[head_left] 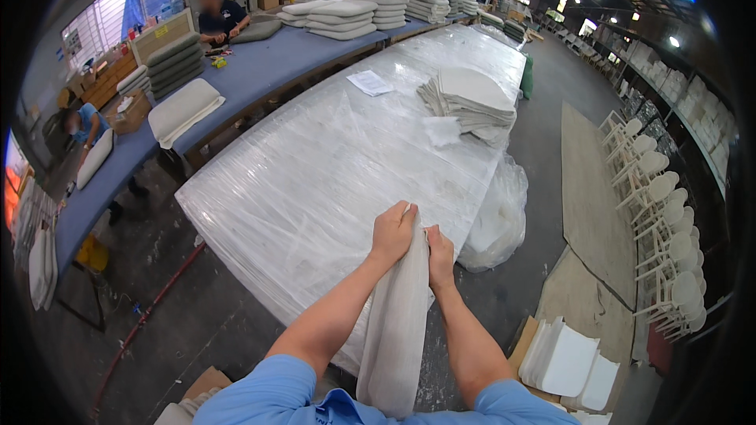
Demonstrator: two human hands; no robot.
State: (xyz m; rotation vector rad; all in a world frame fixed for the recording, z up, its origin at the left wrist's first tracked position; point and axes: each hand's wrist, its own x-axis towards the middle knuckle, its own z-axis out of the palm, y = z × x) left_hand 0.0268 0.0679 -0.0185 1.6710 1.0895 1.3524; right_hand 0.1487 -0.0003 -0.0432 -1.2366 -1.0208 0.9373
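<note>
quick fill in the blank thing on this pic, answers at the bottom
1. The left hand and right hand grip a cloth beside a table wrapped in clear ____.
2. On the table, the paper lies to the ____ of the stack.
3. The bench has a ____ top.
4. The chairs stand in a row along the ____ side of the picture.

Missing words: plastic; left; blue; right
</note>
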